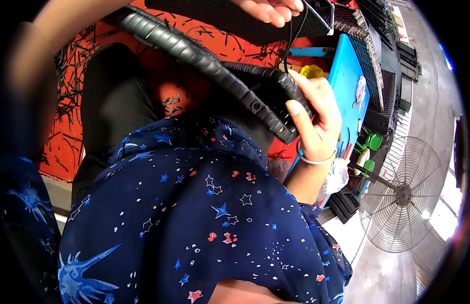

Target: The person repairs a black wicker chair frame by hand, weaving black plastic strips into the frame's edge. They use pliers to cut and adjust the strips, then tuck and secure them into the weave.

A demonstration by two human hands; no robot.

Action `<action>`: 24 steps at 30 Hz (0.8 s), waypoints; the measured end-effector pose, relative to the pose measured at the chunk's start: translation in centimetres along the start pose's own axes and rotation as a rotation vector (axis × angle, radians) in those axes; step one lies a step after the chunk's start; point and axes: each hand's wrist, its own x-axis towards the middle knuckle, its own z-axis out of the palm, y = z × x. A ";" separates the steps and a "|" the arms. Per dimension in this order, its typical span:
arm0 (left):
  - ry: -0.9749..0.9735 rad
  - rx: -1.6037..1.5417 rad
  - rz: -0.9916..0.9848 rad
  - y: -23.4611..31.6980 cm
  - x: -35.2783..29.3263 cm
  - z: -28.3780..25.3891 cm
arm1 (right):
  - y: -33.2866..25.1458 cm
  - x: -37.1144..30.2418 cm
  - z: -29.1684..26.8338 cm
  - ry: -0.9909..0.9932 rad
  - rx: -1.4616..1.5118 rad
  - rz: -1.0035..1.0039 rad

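Observation:
A black frame (pixel 204 61), wrapped in overlapping flat strips, slants across my lap from upper left to lower right. My right hand (pixel 318 119), a pale bangle on its wrist, is closed round the frame's right-hand corner, thumb on the near side. A thin black strip (pixel 287 45) rises from that corner to my left hand (pixel 270 10) at the top edge. The strip passes at the left fingertips, which look pinched on it; the upper part of this hand is cut off. A round hole shows near the frame's lower end.
Many black strip offcuts (pixel 73 101) litter the red surface (pixel 214 43). Dark woven panels (pixel 366 45) stand at the upper right. A blue tabletop (pixel 346 76) lies right of my right hand, with a yellow object (pixel 311 71) beside it. Farther right stands a wire-caged fan (pixel 402 195).

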 end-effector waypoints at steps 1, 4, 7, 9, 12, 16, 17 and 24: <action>0.009 0.014 -0.034 0.0 -0.2 0.0 | -0.3 -0.2 0.1 -0.013 0.007 0.006; 0.024 0.053 -0.066 -0.1 -1.1 0.3 | -1.5 -0.9 0.3 -0.050 -0.023 0.000; 0.030 0.087 -0.049 -0.4 -1.6 0.7 | -2.0 -1.8 0.9 -0.068 -0.022 -0.053; 0.035 0.114 -0.017 -0.8 -1.8 1.0 | -2.4 -2.1 1.0 -0.102 -0.003 -0.092; 0.056 0.151 0.054 -1.7 -1.9 1.6 | -2.7 -2.3 0.8 -0.139 -0.002 -0.082; 0.088 0.192 0.143 -2.9 -1.1 2.7 | -2.4 -2.6 0.3 -0.174 0.027 -0.073; 0.096 0.195 0.161 -3.1 -0.7 2.9 | -2.2 -2.6 0.1 -0.160 0.035 -0.072; 0.159 0.247 0.241 -3.8 -0.3 3.4 | -0.7 0.9 -1.3 -0.358 0.100 -0.113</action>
